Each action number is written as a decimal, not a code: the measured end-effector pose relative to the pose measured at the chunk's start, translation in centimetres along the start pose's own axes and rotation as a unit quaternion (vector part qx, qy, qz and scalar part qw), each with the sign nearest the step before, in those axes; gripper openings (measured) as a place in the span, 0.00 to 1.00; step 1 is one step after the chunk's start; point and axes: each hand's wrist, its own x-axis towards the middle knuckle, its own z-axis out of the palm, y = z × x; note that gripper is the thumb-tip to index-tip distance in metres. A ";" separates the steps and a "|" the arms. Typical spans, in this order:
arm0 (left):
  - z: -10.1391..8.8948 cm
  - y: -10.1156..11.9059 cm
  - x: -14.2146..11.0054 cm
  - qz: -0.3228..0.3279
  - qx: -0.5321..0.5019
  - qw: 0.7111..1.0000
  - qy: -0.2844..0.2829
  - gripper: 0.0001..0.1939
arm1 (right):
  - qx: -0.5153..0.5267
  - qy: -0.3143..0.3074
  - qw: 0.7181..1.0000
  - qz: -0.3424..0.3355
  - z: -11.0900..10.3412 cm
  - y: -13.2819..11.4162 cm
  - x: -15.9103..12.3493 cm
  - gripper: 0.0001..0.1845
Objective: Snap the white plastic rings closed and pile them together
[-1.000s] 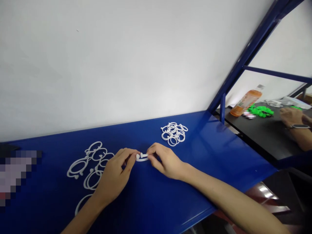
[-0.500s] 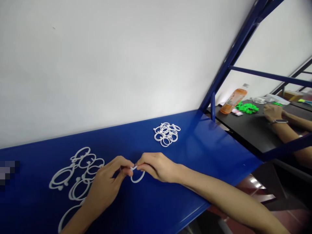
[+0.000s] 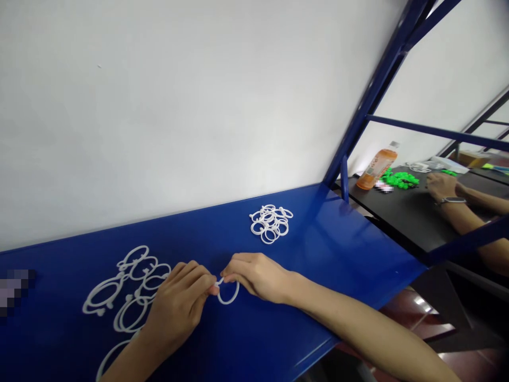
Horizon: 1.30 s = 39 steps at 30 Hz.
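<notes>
Between my two hands is a white plastic ring [image 3: 229,303], its lower loop hanging just over the blue table. My left hand [image 3: 183,297] pinches it at the upper left, thumb and fingers pressed together. The fingertips of my right hand [image 3: 254,274] grip its top from the other side. The small ends where the fingertips meet are partly hidden. Loose white rings with small knobs [image 3: 131,313] lie to the left, some of them behind my left hand and forearm. A tighter pile of similar white rings [image 3: 270,224] sits beyond my right hand.
The blue table [image 3: 318,254] meets a white wall at the back. A blue metal frame [image 3: 358,127] rises at the right. Past it, another person's hands [image 3: 443,185] rest at a black table with an orange drink bottle [image 3: 377,168] and green pieces [image 3: 401,179].
My left hand has turned, with its fingers folded more closely over the ring's end. My right hand keeps its pinch. The whole view has shifted slightly.
</notes>
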 end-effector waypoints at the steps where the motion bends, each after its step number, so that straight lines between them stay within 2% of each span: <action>1: 0.0 0.1 0.0 0.000 -0.003 1.000 -0.002 0.13 | -0.009 -0.004 1.000 -0.007 0.0 0.0 -0.1 0.11; 8: -0.1 0.7 0.0 0.018 -0.009 1.000 -0.015 0.14 | -0.101 -0.015 0.991 -0.083 0.0 0.1 -0.8 0.10; 12: -0.1 0.5 0.0 0.033 0.013 0.999 -0.019 0.16 | -0.131 -0.026 0.988 -0.078 0.5 -0.4 -0.5 0.13; 16: 0.0 -0.6 0.0 0.002 0.075 0.996 -0.045 0.13 | -0.138 -0.024 0.990 -0.009 -0.3 0.2 0.0 0.10; 17: -0.1 -1.1 0.0 -0.019 0.095 0.994 -0.049 0.11 | -0.146 -0.013 0.989 0.019 -1.0 0.8 -0.1 0.09; 19: -0.6 -2.3 -0.1 -0.074 0.136 0.987 -0.050 0.14 | -0.179 0.038 0.979 0.095 -3.1 2.5 -0.7 0.09; 20: -1.1 -3.0 -0.1 -0.106 0.159 0.980 -0.051 0.16 | -0.200 0.077 0.967 0.140 -4.4 3.5 -1.2 0.10; 22: -2.2 -4.4 -0.4 -0.157 0.214 0.962 -0.061 0.18 | -0.247 0.165 0.922 0.250 -7.0 5.7 -2.4 0.10; 24: -3.2 -5.7 -0.8 -0.203 0.263 0.939 -0.088 0.20 | -0.273 0.191 0.880 0.338 -8.9 7.7 -3.7 0.11; 26: -4.0 -6.7 -1.4 -0.230 0.287 0.922 -0.121 0.21 | -0.279 0.176 0.860 0.389 -10.0 9.2 -4.7 0.12; 32: -4.2 -7.9 -2.7 -0.245 0.289 0.906 -0.187 0.23 | -0.253 0.129 0.861 0.421 -9.6 10.5 -5.3 0.09; 36: -3.9 -8.0 -2.6 -0.251 0.264 0.912 -0.187 0.22 | -0.239 0.109 0.868 0.422 -9.5 10.3 -5.1 0.07; 39: -3.8 -8.1 -2.6 -0.257 0.257 0.913 -0.186 0.23 | -0.242 0.103 0.862 0.434 -9.5 10.2 -5.1 0.08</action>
